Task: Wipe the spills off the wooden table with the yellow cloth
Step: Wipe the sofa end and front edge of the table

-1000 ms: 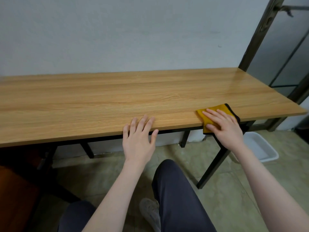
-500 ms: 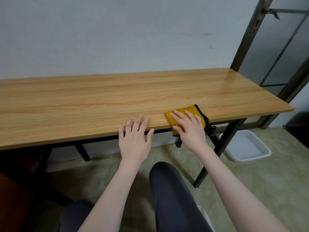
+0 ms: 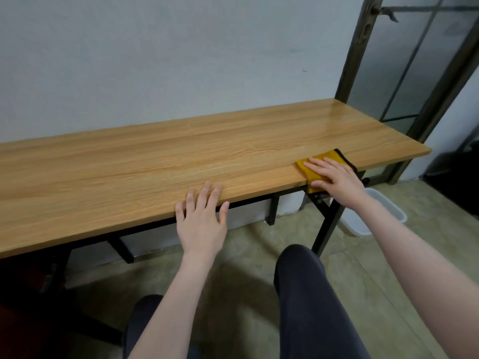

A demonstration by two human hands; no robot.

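Observation:
A long wooden table (image 3: 181, 161) stands against the wall. The yellow cloth (image 3: 328, 157) with a black trim lies on the near edge towards the table's right end and hangs partly over the edge. My right hand (image 3: 334, 177) presses flat on the cloth, fingers straight and thumb below the edge against the hanging part. My left hand (image 3: 202, 216) rests with straight fingers on the near edge around the middle and holds nothing. No spill is clear on the wood.
A white plastic basin (image 3: 373, 213) sits on the floor under the table's right end, beside a black table leg (image 3: 326, 229). A metal-framed door (image 3: 414, 63) stands at the right. My dark-trousered legs (image 3: 311, 301) are below the table edge.
My right hand slid the cloth left along the near edge, then back right towards the table's end. The left hand stayed on the edge. The camera view shifted.

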